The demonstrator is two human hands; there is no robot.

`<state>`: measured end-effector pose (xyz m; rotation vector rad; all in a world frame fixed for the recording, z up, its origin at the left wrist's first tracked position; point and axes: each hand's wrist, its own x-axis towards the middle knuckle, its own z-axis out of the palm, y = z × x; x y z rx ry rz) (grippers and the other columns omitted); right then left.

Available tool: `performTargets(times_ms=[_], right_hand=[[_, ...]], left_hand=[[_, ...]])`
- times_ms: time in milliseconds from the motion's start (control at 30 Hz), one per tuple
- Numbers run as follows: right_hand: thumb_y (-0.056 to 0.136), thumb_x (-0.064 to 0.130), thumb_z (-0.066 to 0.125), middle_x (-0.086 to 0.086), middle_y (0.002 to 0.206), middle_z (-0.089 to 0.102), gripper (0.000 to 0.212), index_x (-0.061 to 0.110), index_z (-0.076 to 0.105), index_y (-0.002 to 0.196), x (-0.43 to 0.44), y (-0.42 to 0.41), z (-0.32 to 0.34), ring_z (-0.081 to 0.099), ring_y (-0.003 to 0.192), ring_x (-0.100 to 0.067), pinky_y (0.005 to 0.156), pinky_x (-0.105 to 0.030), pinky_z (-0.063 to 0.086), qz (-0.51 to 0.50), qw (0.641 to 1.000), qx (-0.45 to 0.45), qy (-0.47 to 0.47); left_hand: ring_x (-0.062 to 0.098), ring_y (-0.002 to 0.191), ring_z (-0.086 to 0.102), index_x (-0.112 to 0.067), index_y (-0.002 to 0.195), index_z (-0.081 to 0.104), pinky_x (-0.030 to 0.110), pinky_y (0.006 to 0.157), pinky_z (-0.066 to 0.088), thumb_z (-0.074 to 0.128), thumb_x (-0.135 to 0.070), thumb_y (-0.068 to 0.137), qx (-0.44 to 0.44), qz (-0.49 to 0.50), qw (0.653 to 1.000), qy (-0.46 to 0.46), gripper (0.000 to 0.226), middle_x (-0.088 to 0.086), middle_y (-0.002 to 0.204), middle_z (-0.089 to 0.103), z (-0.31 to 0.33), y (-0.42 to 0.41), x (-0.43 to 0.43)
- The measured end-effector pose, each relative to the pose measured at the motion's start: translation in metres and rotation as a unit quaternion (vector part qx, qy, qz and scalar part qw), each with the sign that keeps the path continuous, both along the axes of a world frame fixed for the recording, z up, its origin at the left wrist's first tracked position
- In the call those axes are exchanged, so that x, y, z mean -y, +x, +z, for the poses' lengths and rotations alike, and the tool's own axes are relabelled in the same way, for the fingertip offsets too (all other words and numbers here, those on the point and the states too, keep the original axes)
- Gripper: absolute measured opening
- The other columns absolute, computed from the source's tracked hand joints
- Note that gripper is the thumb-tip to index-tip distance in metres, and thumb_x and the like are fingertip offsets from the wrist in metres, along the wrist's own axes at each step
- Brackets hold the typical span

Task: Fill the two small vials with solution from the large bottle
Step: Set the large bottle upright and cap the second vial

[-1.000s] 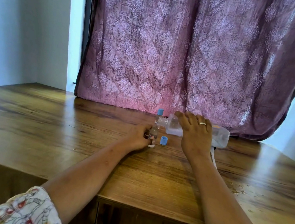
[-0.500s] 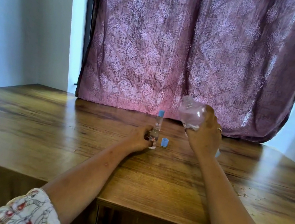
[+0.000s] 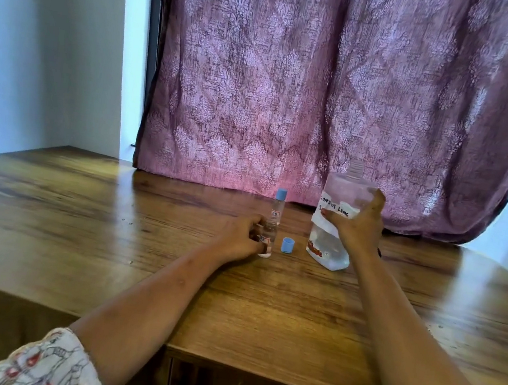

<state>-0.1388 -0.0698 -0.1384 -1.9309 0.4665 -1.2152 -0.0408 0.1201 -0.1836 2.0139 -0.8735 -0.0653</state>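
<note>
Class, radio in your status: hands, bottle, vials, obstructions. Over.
Left hand grips front vial. Right hand holds bottle upright, uncapped. Loose cap between them; capped vial behind.

The wooden table [image 3: 111, 221] bears a capped vial [image 3: 277, 210], a second vial [image 3: 265, 244], a blue cap [image 3: 287, 245] and a large bottle [image 3: 330, 255]

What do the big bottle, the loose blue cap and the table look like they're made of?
Big bottle: clear and glossy, probably plastic; the liquid shows through its walls. Blue cap: opaque and smooth, likely moulded plastic. Table: wood or wood-look laminate with a semi-gloss finish; streaky grain and light glare show on its top.
</note>
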Motion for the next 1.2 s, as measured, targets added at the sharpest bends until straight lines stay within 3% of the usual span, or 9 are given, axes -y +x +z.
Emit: performTargets(times_ms=[167, 267, 367, 467, 633, 733, 833, 1033, 1200], right_hand=[[0.067, 0.043, 0.08, -0.014, 0.143, 0.035, 0.106, 0.019, 0.015, 0.147, -0.005, -0.005, -0.003, 0.036, 0.131, -0.029, 0.105, -0.045, 0.032, -0.068, 0.995, 0.013, -0.072], [0.083, 0.042, 0.062, -0.012, 0.133, 0.047, 0.069, 0.013, 0.034, 0.139, -0.02, -0.007, 0.004, 0.043, 0.122, -0.028, 0.104, -0.04, 0.032, -0.186, 0.937, 0.068, -0.287], [0.09, 0.021, 0.047, -0.008, 0.1, 0.063, 0.023, 0.011, 0.054, 0.109, -0.044, -0.004, 0.015, 0.059, 0.091, -0.024, 0.075, -0.029, 0.048, -0.109, 0.92, 0.037, -0.375], [0.092, 0.015, 0.047, -0.006, 0.09, 0.067, 0.015, 0.009, 0.059, 0.096, -0.058, 0.01, 0.013, 0.063, 0.078, -0.023, 0.067, -0.033, 0.052, -0.02, 0.942, -0.141, -0.302], [0.088, 0.015, 0.05, -0.009, 0.112, 0.065, 0.026, 0.016, 0.062, 0.111, -0.052, 0.034, -0.012, 0.061, 0.099, -0.028, 0.081, -0.035, 0.049, 0.032, 0.894, -0.376, -0.242], [0.086, 0.021, 0.049, -0.005, 0.101, 0.068, 0.023, 0.016, 0.067, 0.099, -0.049, 0.038, -0.022, 0.061, 0.085, -0.022, 0.068, -0.029, 0.045, 0.042, 0.9, -0.378, -0.213], [0.083, 0.012, 0.055, -0.005, 0.098, 0.067, 0.015, 0.015, 0.066, 0.093, -0.05, 0.037, -0.023, 0.062, 0.088, -0.022, 0.08, -0.036, 0.053, 0.067, 0.884, -0.396, -0.238], [0.078, 0.008, 0.06, -0.006, 0.096, 0.065, 0.011, 0.015, 0.063, 0.087, -0.05, 0.032, -0.025, 0.061, 0.087, -0.021, 0.079, -0.036, 0.053, 0.084, 0.886, -0.384, -0.246], [0.076, 0.007, 0.065, -0.007, 0.097, 0.067, 0.017, 0.014, 0.068, 0.091, -0.042, 0.034, -0.009, 0.059, 0.086, -0.017, 0.076, -0.026, 0.046, 0.083, 0.958, -0.197, -0.19]], left_hand=[[0.015, 0.1, 0.061, -0.017, 0.113, 0.06, 0.029, 0.092, 0.049, 0.078, -0.017, 0.072, -0.009, -0.009, 1.0, 0.001, 0.045, 0.003, 0.108, 0.066, -0.001, 0.005, -0.001], [0.014, 0.1, 0.061, -0.015, 0.113, 0.061, 0.025, 0.089, 0.047, 0.079, -0.018, 0.072, -0.018, -0.015, 1.0, 0.007, 0.045, 0.003, 0.109, 0.066, -0.003, 0.007, -0.001], [0.014, 0.098, 0.061, -0.014, 0.111, 0.063, 0.024, 0.088, 0.047, 0.077, -0.015, 0.073, -0.014, -0.015, 1.0, 0.004, 0.04, 0.003, 0.105, 0.066, -0.001, 0.005, -0.002], [0.015, 0.097, 0.06, -0.012, 0.111, 0.063, 0.025, 0.087, 0.048, 0.074, -0.008, 0.075, -0.036, -0.024, 0.999, -0.003, 0.038, 0.003, 0.101, 0.064, 0.001, 0.003, -0.004], [0.022, 0.102, 0.063, -0.006, 0.119, 0.059, 0.036, 0.091, 0.051, 0.058, 0.011, 0.079, -0.118, -0.042, 0.992, -0.016, 0.044, 0.012, 0.108, 0.068, 0.003, 0.019, -0.012], [0.018, 0.099, 0.064, -0.006, 0.108, 0.066, 0.035, 0.095, 0.049, 0.059, -0.004, 0.088, -0.08, 0.019, 0.995, -0.053, 0.022, 0.01, 0.103, 0.071, 0.003, 0.033, -0.018], [0.016, 0.093, 0.066, -0.009, 0.098, 0.071, 0.029, 0.089, 0.052, 0.061, -0.02, 0.088, -0.032, 0.051, 0.997, -0.054, 0.018, 0.005, 0.093, 0.073, 0.005, 0.034, -0.019], [0.016, 0.086, 0.069, -0.008, 0.082, 0.074, 0.03, 0.086, 0.054, 0.074, -0.012, 0.077, 0.034, 0.069, 0.996, -0.051, 0.007, 0.008, 0.088, 0.075, 0.008, 0.022, -0.014], [0.018, 0.075, 0.068, -0.023, 0.061, 0.065, 0.04, 0.081, 0.056, 0.081, -0.016, 0.069, 0.032, 0.068, 0.995, -0.061, 0.019, 0.004, 0.074, 0.071, 0.009, 0.02, -0.017]])
